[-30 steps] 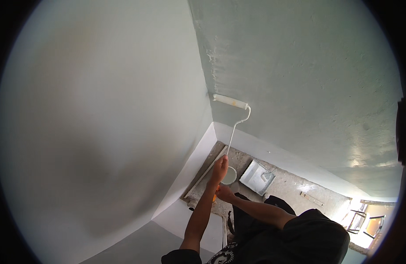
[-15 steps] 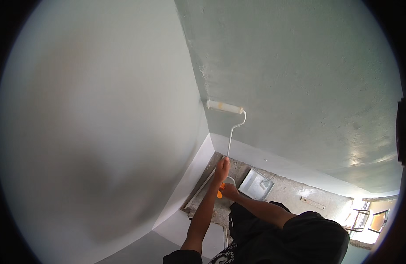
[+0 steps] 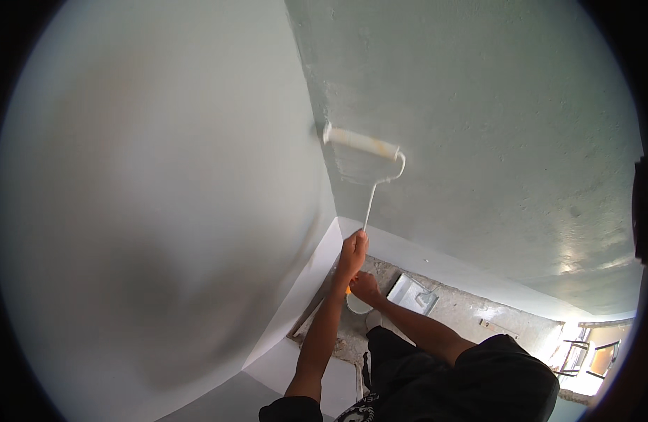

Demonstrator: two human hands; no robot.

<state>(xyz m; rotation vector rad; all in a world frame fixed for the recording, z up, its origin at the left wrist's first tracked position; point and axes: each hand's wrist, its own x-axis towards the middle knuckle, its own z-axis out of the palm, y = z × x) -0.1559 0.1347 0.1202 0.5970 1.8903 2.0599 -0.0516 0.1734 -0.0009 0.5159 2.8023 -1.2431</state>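
Observation:
A paint roller [image 3: 363,143] with a white sleeve lies against the grey-green wall [image 3: 464,126], close to the inner corner. Its bent white wire frame runs down to my left hand [image 3: 353,252], which is closed around the shaft. Lower down, my right hand [image 3: 366,289] grips the orange handle, and only a bit of orange shows beside the fingers. Behind that hand, a round pale bucket [image 3: 358,305] stands on the floor, partly covered by my arms.
A paint tray [image 3: 412,295] with pale paint sits on the rough concrete floor [image 3: 454,306]. At left rises a light grey wall [image 3: 162,176]. White bands run along the wall bottoms. A spirit level [image 3: 498,328] lies farther right, near metal-framed furniture [image 3: 573,357] in a bright opening.
The roller has moved up the wall, and both hands have risen with it. More of the bucket now shows below my right hand.

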